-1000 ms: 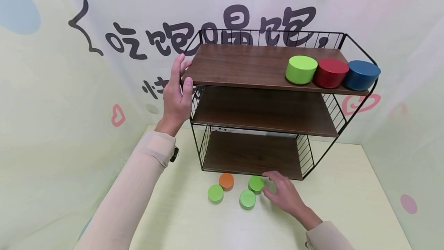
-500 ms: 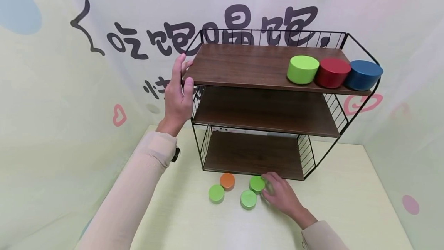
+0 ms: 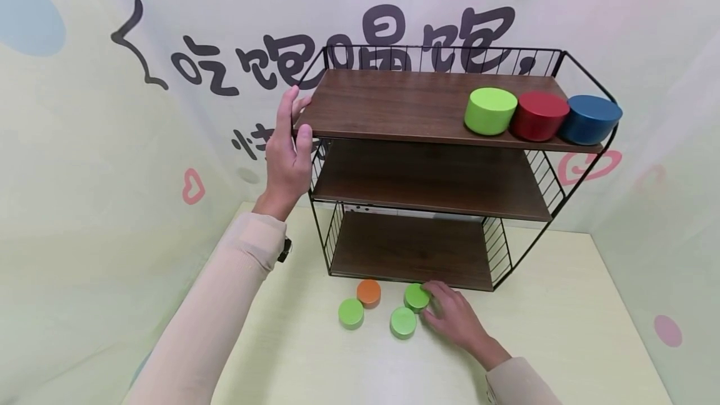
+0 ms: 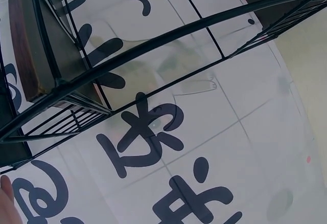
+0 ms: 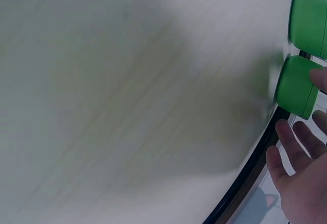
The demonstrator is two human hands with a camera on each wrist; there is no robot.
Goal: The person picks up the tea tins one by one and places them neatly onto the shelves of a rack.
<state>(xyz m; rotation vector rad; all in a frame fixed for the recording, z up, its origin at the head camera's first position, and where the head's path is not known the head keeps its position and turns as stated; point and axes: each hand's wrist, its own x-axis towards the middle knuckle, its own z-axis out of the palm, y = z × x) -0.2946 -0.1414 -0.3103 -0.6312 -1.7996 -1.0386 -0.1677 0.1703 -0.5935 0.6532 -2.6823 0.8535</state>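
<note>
In the head view my left hand point(image 3: 288, 155) holds the upper left side of a three-tier wire shelf rack point(image 3: 394, 136), thumb at the front corner. My right hand point(image 3: 458, 317) is at a green round tin point(image 3: 416, 297) on the table before the rack, thumb and forefinger at its sides. The right wrist view shows the thumb on this green tin point(image 5: 295, 87), other fingers spread. A paler green tin point(image 3: 403, 322) stands against it. To the left are an orange tin point(image 3: 369, 293) and another green tin point(image 3: 351, 314).
On the top board's right end stand a large light-green tin point(image 3: 490, 111), a red tin point(image 3: 539, 116) and a blue tin point(image 3: 590, 119) in a row. Printed curtains point(image 3: 101, 174) enclose the pale table point(image 3: 304, 355) at the back and both sides.
My right hand has moved slightly left, closing its thumb and forefinger in on the farther green tin. The left hand keeps its hold on the rack.
</note>
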